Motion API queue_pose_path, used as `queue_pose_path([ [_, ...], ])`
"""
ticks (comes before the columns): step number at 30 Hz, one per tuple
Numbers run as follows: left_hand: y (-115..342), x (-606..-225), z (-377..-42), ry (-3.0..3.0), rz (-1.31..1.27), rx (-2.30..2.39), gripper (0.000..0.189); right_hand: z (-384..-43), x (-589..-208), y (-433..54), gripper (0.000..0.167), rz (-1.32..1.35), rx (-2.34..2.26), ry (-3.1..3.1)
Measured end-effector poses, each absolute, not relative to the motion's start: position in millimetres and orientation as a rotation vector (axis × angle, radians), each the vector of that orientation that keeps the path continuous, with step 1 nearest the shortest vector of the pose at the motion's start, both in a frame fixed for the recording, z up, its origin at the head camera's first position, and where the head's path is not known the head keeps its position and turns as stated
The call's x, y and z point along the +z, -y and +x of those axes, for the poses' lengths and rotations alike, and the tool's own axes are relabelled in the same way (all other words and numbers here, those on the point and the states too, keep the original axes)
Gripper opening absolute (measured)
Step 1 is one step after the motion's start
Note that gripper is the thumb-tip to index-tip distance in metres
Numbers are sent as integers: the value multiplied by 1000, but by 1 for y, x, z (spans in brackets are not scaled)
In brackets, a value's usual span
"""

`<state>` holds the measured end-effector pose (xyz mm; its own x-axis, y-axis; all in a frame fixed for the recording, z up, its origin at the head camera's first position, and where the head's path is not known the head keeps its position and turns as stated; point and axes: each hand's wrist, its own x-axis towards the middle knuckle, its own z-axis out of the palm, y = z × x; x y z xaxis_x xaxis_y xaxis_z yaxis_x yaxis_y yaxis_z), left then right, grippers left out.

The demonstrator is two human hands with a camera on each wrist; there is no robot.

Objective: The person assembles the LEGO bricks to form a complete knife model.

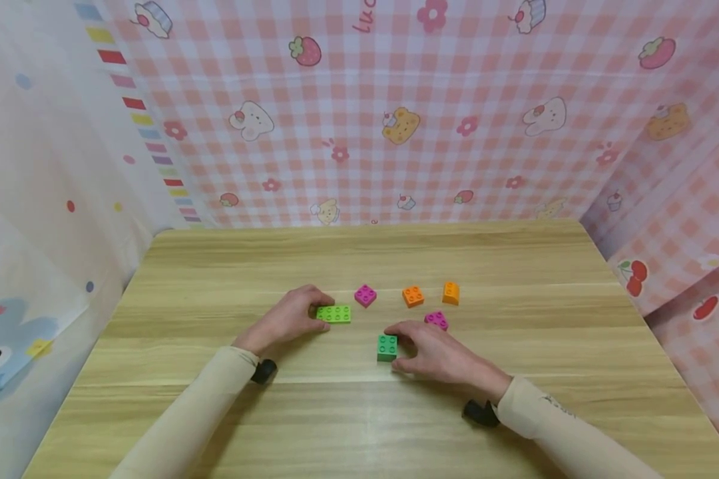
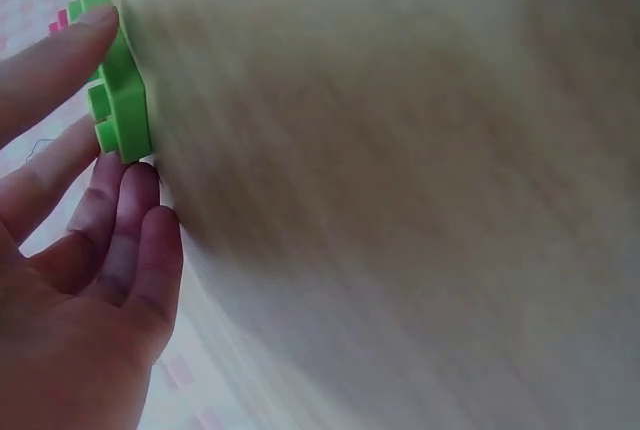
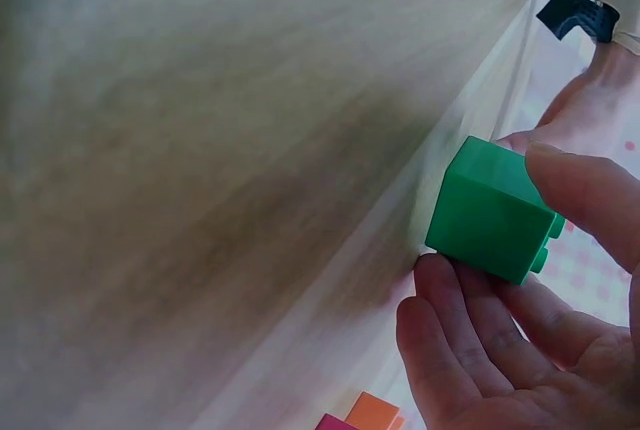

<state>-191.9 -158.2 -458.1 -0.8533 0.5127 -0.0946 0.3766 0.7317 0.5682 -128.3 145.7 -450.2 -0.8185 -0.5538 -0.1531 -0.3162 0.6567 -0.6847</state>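
Observation:
Thumb and fingers of my left hand (image 1: 293,313) pinch the left end of a flat lime-green building brick (image 1: 338,315) with two rows of studs. In the left wrist view this brick (image 2: 128,100) lies at the table surface, the thumb on one side and fingertips at its end. My right hand (image 1: 434,349) grips a taller green building brick (image 1: 387,348) between thumb and fingers, studs upward in the head view. The right wrist view shows the smooth sides of that green brick (image 3: 490,210). Just beyond the right hand sits a magenta brick (image 1: 437,320), partly covered by it.
Farther back on the wooden table (image 1: 335,426) lie another magenta brick (image 1: 365,295), an orange brick (image 1: 413,296) and an orange brick with a curved side (image 1: 451,293). A pink checked curtain (image 1: 371,173) hangs behind the table's far edge.

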Motion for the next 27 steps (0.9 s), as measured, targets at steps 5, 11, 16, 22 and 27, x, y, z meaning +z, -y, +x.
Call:
queue_pose_path([
  [5, 158, -458, -191, -2688, 702, 773, 39, -128, -452, -147, 54, -669, -959, -2522],
  [11, 158, -458, -189, -2693, 719, 758, 37, -128, -452, -148, 53, -636, -976, -2506],
  [16, 157, -456, -184, -2717, 731, 783, 38, -128, -452, -148, 53, -642, -986, -2502],
  [22, 154, -452, -171, -2709, 694, 907, 39, -127, -453, -148, 54, -644, -1007, -2492],
  [27, 150, -448, -160, -2700, 675, 989, 40, -126, -452, -150, 56, -646, -1017, -2486],
])
